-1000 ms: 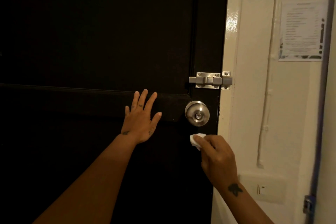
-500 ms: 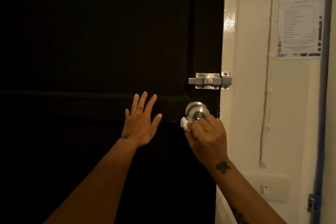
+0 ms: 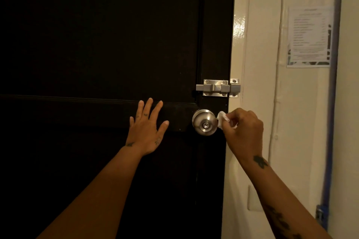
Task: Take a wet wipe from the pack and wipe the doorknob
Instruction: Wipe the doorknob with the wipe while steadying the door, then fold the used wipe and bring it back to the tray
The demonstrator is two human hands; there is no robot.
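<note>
The right hand [image 3: 244, 134] pinches the bunched wipe [image 3: 221, 120] at the right edge of the knob [image 3: 204, 122]. The left hand [image 3: 146, 132] lies flat on the door [image 3: 97, 44], fingers [image 3: 148, 106] spread. Best to press the wipe round the rim, then across the face and keyhole, with the door braced.

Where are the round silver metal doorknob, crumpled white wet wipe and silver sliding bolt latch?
round silver metal doorknob [image 3: 204, 122]: head view, front face.
crumpled white wet wipe [image 3: 220, 122]: head view, exposed left edge.
silver sliding bolt latch [image 3: 217, 88]: head view, middle of bar.
</note>
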